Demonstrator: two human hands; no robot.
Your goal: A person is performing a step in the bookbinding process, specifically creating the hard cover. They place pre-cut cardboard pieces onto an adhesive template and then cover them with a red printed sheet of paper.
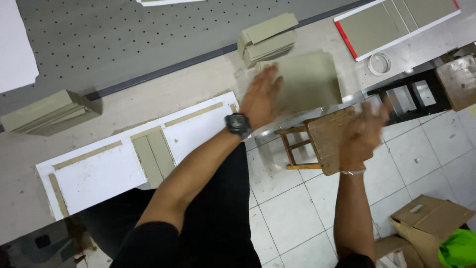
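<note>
My left hand (260,97), with a black watch on its wrist, stretches out flat with the fingers apart; it is blurred. Its fingertips reach the left edge of a large grey-green board (312,79) lying on the workbench. My right hand (364,130) hangs in the air above a wooden stool (327,141), fingers spread, blurred, and nothing is in it. A white sheet (104,173) with grey-green strips and two grey panels glued on it lies on the bench to the left of my left arm.
Stacks of grey-green boards sit at the back (267,39) and far left (47,111). A red-edged white sheet with grey panels (396,22) and a tape roll (380,63) lie at right. A black frame stool (411,97) and cardboard boxes (431,218) stand on the tiled floor.
</note>
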